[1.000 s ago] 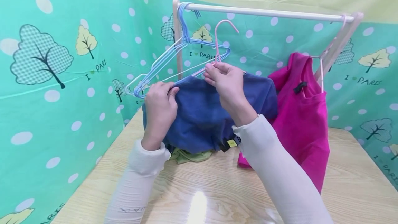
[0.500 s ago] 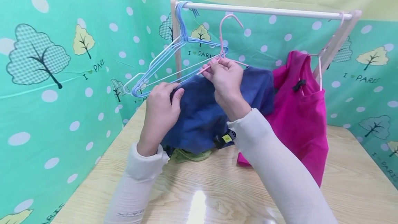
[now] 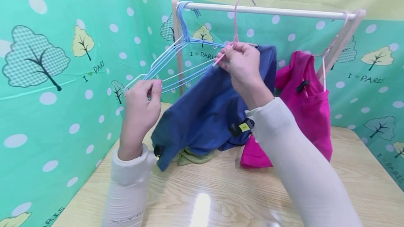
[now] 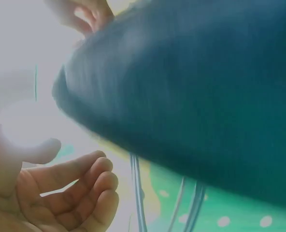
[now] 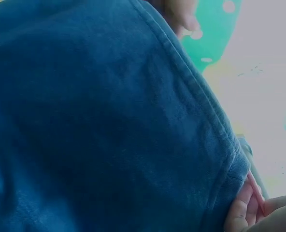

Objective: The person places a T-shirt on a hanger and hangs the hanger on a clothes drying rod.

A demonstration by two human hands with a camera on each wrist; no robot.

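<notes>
My right hand [image 3: 244, 64] pinches a pink wire hanger [image 3: 235, 22] just below its hook, which stands level with the rack's bar. A dark blue garment [image 3: 202, 104] hangs from this hanger, its left part drooping low toward the table. My left hand [image 3: 141, 106] is apart from the cloth, in front of the hanging blue hangers. In the left wrist view the fingers [image 4: 92, 186] are loosely bent with nothing between them. The right wrist view has the pink wire [image 5: 255, 186] coming out of the garment's hemmed edge between thumb and fingers.
A clothes rack [image 3: 268, 10] stands at the back of the wooden table [image 3: 176, 199]. Several blue hangers [image 3: 183, 27] hang at its left end, a magenta garment [image 3: 303, 115] at its right. Green cloth [image 3: 192, 157] lies beneath the blue garment.
The right hand has raised the pink hanger up and to the right, taking the blue garment along. My left hand has let go of the garment and moved left; the cloth's left side has dropped.
</notes>
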